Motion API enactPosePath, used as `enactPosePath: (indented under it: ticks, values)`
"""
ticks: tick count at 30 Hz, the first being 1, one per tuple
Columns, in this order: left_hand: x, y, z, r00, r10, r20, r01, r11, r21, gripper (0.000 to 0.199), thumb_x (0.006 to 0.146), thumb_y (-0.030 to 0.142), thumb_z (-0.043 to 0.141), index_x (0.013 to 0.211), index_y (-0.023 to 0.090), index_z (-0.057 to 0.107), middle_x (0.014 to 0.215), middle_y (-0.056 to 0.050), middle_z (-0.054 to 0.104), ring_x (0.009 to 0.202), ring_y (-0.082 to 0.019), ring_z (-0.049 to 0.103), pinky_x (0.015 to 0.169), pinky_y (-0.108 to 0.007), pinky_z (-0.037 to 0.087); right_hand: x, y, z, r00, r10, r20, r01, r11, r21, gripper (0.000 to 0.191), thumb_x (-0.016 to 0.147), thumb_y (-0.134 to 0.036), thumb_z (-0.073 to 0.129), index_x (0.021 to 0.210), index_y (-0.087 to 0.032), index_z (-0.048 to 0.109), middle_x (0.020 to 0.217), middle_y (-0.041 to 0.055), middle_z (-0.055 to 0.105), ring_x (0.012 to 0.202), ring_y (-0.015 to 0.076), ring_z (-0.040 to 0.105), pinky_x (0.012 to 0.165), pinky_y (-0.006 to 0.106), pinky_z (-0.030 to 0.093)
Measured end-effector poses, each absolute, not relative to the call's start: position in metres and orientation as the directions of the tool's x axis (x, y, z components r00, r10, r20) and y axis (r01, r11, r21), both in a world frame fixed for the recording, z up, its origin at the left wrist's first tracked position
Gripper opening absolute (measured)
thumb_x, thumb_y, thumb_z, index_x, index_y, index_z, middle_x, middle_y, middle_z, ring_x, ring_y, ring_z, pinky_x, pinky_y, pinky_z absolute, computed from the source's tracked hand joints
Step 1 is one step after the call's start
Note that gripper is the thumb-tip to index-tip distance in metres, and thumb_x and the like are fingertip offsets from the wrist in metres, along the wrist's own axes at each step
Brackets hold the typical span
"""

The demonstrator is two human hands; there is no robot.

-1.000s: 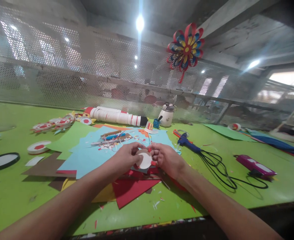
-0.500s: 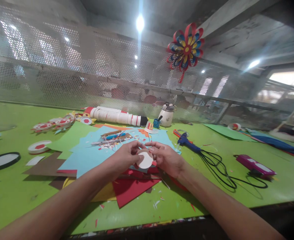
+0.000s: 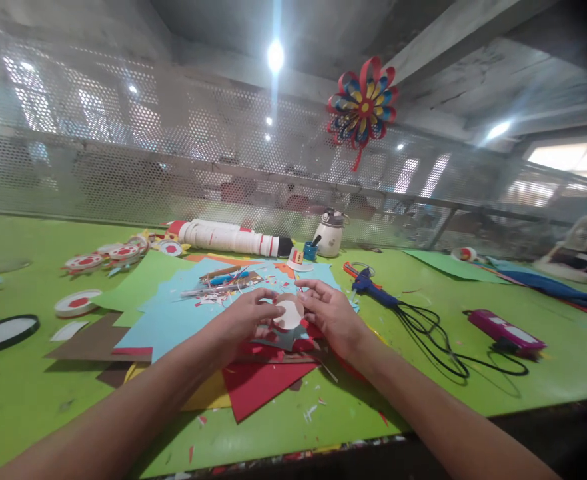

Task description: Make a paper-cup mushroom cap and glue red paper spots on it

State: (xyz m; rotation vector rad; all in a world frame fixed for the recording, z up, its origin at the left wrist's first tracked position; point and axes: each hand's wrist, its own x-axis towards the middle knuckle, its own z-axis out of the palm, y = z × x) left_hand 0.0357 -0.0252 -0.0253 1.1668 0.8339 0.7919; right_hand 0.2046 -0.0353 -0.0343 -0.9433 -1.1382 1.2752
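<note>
Between my hands is a small white paper disc [image 3: 289, 315] with a brownish upper edge, held over the stacked coloured sheets. My left hand [image 3: 253, 315] pinches its left side between thumb and fingers. On the other side, my right hand [image 3: 326, 313] grips the disc's right edge, with a bit of red showing by the fingertips. Light blue paper [image 3: 168, 323] lies beneath and behind the hands. Beyond them are pens and a craft knife [image 3: 223, 283] among paper scraps. A red sheet [image 3: 266, 387] sticks out toward the front edge.
A blue glue gun [image 3: 373, 288] with a black cord and a magenta box [image 3: 506, 331] lie at right. Behind stand a white paper rocket [image 3: 228, 237], a blue jar [image 3: 310, 251] and a bottle [image 3: 330, 233]. Red-and-white wheels [image 3: 123, 253] and a black-rimmed disc [image 3: 4, 333] are at left.
The disc has tilted slightly and moved a little in my fingers. My right fingers have lifted and spread apart from the left ones. The camera view has shifted slightly.
</note>
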Motion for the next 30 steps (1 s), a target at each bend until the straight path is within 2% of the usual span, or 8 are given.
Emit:
enactPosePath:
  ticks: [3, 8, 11, 15, 19, 24, 30]
  values:
    - [0.036, -0.024, -0.029, 0.443, 0.881, -0.164, -0.080, 0.221, 0.972, 0.028, 0.064, 0.019, 0.066, 0.087, 0.019, 0.049, 0.068, 0.000, 0.062, 0.050, -0.011, 0.056, 0.048, -0.023, 0.044, 0.204, -0.034, -0.037, -0.026, 0.991, 0.135, -0.201, 0.127, -0.971, 0.040, 0.062, -0.034, 0.080, 0.094, -0.019, 0.062, 0.067, -0.0051, 0.059, 0.057, 0.0093, 0.056, 0.058, 0.023, 0.046]
    - [0.036, -0.017, -0.034, 0.358, 0.931, -0.067, -0.060, 0.094, 0.994, 0.016, 0.060, 0.015, 0.063, 0.074, 0.016, 0.055, 0.065, 0.000, 0.060, 0.060, -0.012, 0.057, 0.052, -0.020, 0.043, 0.204, -0.035, -0.039, -0.110, 0.987, 0.114, -0.191, 0.091, -0.977, 0.038, 0.065, -0.034, 0.077, 0.095, -0.017, 0.061, 0.068, -0.0016, 0.062, 0.059, 0.0125, 0.058, 0.061, 0.028, 0.049]
    - [0.035, -0.015, -0.035, 0.353, 0.934, -0.053, -0.087, 0.090, 0.992, 0.021, 0.060, 0.013, 0.062, 0.080, 0.017, 0.057, 0.070, -0.001, 0.062, 0.069, -0.015, 0.060, 0.060, -0.024, 0.047, 0.205, -0.036, -0.038, -0.168, 0.981, 0.101, -0.181, 0.070, -0.981, 0.034, 0.068, -0.034, 0.075, 0.093, -0.016, 0.062, 0.070, 0.0013, 0.066, 0.060, 0.0137, 0.060, 0.064, 0.031, 0.050]
    - [0.033, -0.014, -0.034, 0.333, 0.943, -0.029, -0.149, 0.082, 0.985, 0.028, 0.059, 0.012, 0.062, 0.087, 0.017, 0.056, 0.075, -0.003, 0.064, 0.067, -0.016, 0.060, 0.066, -0.030, 0.050, 0.205, -0.038, -0.037, -0.200, 0.975, 0.097, -0.138, 0.070, -0.988, 0.030, 0.069, -0.034, 0.074, 0.090, -0.015, 0.064, 0.072, 0.0026, 0.067, 0.065, 0.0154, 0.063, 0.068, 0.032, 0.050]
    - [0.034, -0.014, -0.032, 0.344, 0.938, -0.041, -0.131, 0.092, 0.987, 0.023, 0.060, 0.011, 0.061, 0.081, 0.017, 0.053, 0.072, -0.003, 0.063, 0.065, -0.016, 0.061, 0.062, -0.029, 0.050, 0.204, -0.038, -0.036, -0.175, 0.980, 0.099, -0.087, 0.085, -0.993, 0.028, 0.069, -0.035, 0.073, 0.087, -0.015, 0.064, 0.073, 0.0022, 0.066, 0.066, 0.0138, 0.061, 0.068, 0.030, 0.049]
    - [0.037, -0.020, -0.031, 0.364, 0.928, -0.085, -0.059, 0.114, 0.992, 0.021, 0.062, 0.012, 0.059, 0.081, 0.017, 0.053, 0.062, 0.001, 0.059, 0.058, -0.014, 0.059, 0.056, -0.026, 0.048, 0.201, -0.036, -0.039, -0.119, 0.977, 0.179, 0.074, 0.188, -0.979, 0.031, 0.068, -0.040, 0.073, 0.084, -0.014, 0.065, 0.072, 0.0008, 0.063, 0.062, 0.0112, 0.055, 0.060, 0.026, 0.044]
    - [0.041, -0.023, -0.032, 0.360, 0.932, -0.026, 0.103, -0.012, 0.995, 0.015, 0.064, 0.014, 0.056, 0.079, 0.016, 0.055, 0.057, 0.004, 0.054, 0.052, -0.011, 0.052, 0.048, -0.022, 0.041, 0.199, -0.037, -0.041, -0.103, 0.969, 0.226, 0.251, 0.245, -0.936, 0.035, 0.067, -0.045, 0.073, 0.073, -0.013, 0.061, 0.065, 0.0006, 0.059, 0.059, 0.0122, 0.050, 0.055, 0.026, 0.040]
